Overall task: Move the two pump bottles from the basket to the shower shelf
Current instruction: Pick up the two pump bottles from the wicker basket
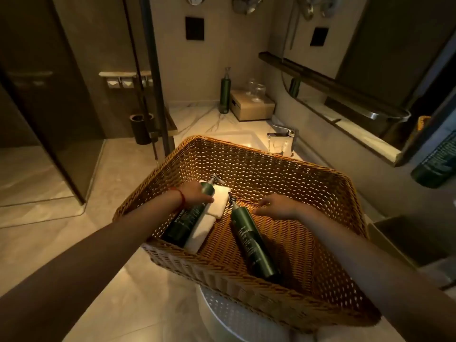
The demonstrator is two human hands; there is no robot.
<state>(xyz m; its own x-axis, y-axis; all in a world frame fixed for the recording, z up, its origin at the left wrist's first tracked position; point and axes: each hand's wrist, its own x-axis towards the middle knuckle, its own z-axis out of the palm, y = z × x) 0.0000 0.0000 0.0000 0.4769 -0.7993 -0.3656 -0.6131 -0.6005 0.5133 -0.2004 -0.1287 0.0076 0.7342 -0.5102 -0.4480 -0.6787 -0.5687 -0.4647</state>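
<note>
Green pump bottles lie in my woven basket point(246, 280).
My left hand point(195, 192) grips the left bottle point(187, 223) by its neck; my right hand point(276, 206) hovers loose beside the right bottle point(249, 240).

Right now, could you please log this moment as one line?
left hand: gripping left pump bottle | right hand: open beside right pump bottle | both bottles lying in basket

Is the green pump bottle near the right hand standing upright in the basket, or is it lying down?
Lying down. The pump bottle rests lengthwise on the floor of the basket, pump head pointing away, base toward the near wall.
</note>
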